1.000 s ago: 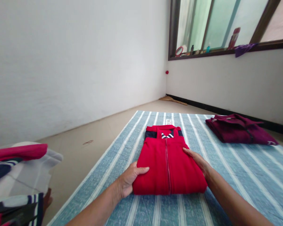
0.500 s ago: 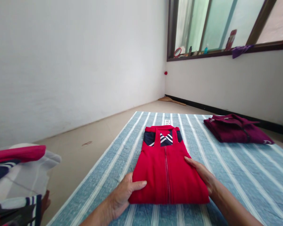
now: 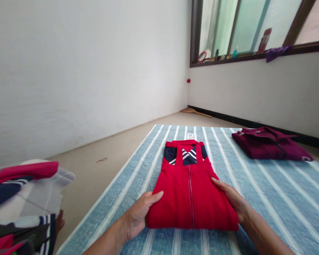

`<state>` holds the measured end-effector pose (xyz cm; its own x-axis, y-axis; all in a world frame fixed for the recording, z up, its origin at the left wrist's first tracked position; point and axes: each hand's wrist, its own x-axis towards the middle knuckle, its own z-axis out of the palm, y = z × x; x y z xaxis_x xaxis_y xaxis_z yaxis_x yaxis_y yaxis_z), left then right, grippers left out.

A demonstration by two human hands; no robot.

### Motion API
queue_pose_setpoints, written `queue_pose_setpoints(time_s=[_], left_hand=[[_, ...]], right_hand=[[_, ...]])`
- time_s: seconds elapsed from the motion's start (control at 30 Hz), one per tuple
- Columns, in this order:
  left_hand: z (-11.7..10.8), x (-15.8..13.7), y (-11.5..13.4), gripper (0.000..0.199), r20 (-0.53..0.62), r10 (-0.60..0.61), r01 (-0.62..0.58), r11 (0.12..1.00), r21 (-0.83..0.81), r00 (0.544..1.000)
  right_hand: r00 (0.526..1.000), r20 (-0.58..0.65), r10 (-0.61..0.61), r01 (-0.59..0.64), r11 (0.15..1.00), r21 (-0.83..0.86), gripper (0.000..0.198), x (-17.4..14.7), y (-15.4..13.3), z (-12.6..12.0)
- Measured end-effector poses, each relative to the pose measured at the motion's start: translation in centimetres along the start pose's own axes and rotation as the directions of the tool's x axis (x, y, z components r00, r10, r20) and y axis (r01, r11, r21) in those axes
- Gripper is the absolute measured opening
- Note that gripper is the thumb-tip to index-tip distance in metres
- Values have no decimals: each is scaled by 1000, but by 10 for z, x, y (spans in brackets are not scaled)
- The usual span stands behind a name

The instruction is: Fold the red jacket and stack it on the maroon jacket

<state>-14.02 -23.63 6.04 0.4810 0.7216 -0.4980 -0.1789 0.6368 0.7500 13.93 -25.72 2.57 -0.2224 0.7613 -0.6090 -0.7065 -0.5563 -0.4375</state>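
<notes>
A folded red zip-up jacket (image 3: 172,198) lies in front of me, its navy panels and white stripes showing near the collar. My left hand (image 3: 141,212) grips its left edge, thumb on top and fingers tucked beneath. At the right edge is my right hand (image 3: 232,198), thumb resting on the red cloth, with the other fingers hidden under or behind the side. Under the jacket spreads a blue cloth with white stripes (image 3: 117,198).
A folded maroon garment (image 3: 266,147) lies at the right on the striped cloth. Piled clothes (image 3: 23,191) stand at the left. A brown broom (image 3: 195,112) lies in the far corner. Small items and a red bottle (image 3: 264,40) line the window sill.
The view has shifted slightly, so everything sits a little further right. My left thumb has slid a little up along the jacket's edge; both hands keep hold of it.
</notes>
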Motion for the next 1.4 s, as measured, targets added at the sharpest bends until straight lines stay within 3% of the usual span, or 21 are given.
queue_pose_setpoints(time_s=[0.17,0.27,0.37,0.43,0.5,0.57,0.6,0.63,0.7,0.77,0.87,0.97,1.03,1.1,1.13,1.17,1.23,1.27,1.33,1.4], left_hand=[[4,2,6,39,-42,27,-26,999,21,999],[6,6,8,38,-64,48,-49,999,-14,997],[9,10,5,36,-101,54,-58,997,-46,993],[9,12,1,37,-111,64,-70,996,-57,992],[8,12,-2,38,-99,71,-78,995,-64,993],[7,12,-4,38,-83,72,-77,995,-64,994],[6,13,-4,39,-77,70,-75,995,-65,995],[6,13,-4,39,-72,69,-73,995,-65,995],[5,14,-4,42,-63,69,-73,995,-65,996],[4,15,-4,45,-43,67,-69,996,-59,997],[4,15,-4,47,-19,57,-58,998,-27,998],[4,13,0,48,17,53,-54,997,59,998],[4,12,6,50,-5,88,-85,975,203,996],[5,12,13,50,-138,242,-150,867,474,960],[7,13,17,49,-196,380,-175,747,642,904],[9,14,19,47,-206,536,-180,580,794,819],[19,18,21,41,-49,750,-150,196,969,660],[25,20,20,40,65,776,-141,31,990,628],[41,26,15,42,221,721,-132,-179,975,657],[57,33,8,50,241,617,-102,-253,962,749]], right_hand=[[990,-30,-135,126,971,-203,32,-7,1,2],[972,-19,-233,211,912,-351,39,-10,-1,0],[954,-61,-292,217,820,-530,48,-11,-8,-5],[914,-120,-388,191,672,-716,55,-13,-14,-6],[803,-130,-582,154,413,-898,59,-17,-17,-3],[652,3,-758,166,138,-976,53,-24,-15,7],[594,98,-799,207,33,-978,47,-26,-11,13],[564,196,-802,278,-40,-960,42,-27,-6,20],[569,371,-733,435,-114,-893,38,-24,4,32],[621,443,-647,479,-134,-868,43,-14,13,37],[696,415,-586,398,-165,-902,52,5,21,33],[697,427,-576,353,-242,-904,58,14,23,26],[693,441,-570,329,-294,-897,61,14,24,25],[696,443,-565,304,-327,-895,62,12,25,27],[694,443,-568,299,-334,-894,62,10,25,28],[688,445,-573,300,-334,-894,61,10,26,30],[664,453,-595,326,-315,-891,58,9,27,32],[647,458,-610,350,-297,-889,56,9,26,33],[594,467,-655,425,-238,-873,48,7,21,31],[512,432,-743,505,-146,-850,37,5,11,26]])
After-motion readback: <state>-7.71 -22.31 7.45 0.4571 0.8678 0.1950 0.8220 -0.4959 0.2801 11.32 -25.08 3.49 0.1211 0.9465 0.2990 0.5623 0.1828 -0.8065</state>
